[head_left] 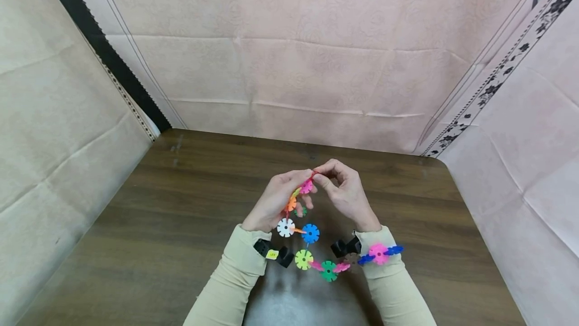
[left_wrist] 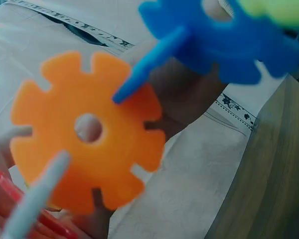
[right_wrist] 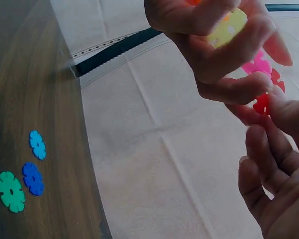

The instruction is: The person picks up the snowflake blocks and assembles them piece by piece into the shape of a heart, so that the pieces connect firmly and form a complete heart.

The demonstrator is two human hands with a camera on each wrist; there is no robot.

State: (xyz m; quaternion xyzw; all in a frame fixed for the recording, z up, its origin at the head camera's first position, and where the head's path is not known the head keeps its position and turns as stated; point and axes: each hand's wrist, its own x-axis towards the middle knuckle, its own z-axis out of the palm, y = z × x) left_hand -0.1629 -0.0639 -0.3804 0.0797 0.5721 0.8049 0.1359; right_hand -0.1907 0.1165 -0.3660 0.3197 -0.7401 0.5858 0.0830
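A chain of notched plastic snowflake discs loops below both hands in the head view, with a white disc [head_left: 286, 227], a blue disc [head_left: 310, 233] and a green disc [head_left: 328, 270] in it. My left hand [head_left: 276, 198] holds its upper end, where a pink disc [head_left: 306, 186] and a yellow disc [right_wrist: 228, 29] show. At the very end, a red disc [right_wrist: 262, 103] is pinched between the fingertips of my right hand [head_left: 346, 193], right against the left fingertips. Close up in the left wrist view, an orange disc [left_wrist: 114, 124] is slotted onto its neighbours.
The chain's tail, with another pink disc [head_left: 379, 254], overlaps the right sleeve [head_left: 389, 276]. Loose light blue [right_wrist: 37, 145], dark blue [right_wrist: 33, 179] and green [right_wrist: 11, 192] discs lie on the wooden table [head_left: 190, 205]. Pale cloth [head_left: 289, 75] walls in its back and sides.
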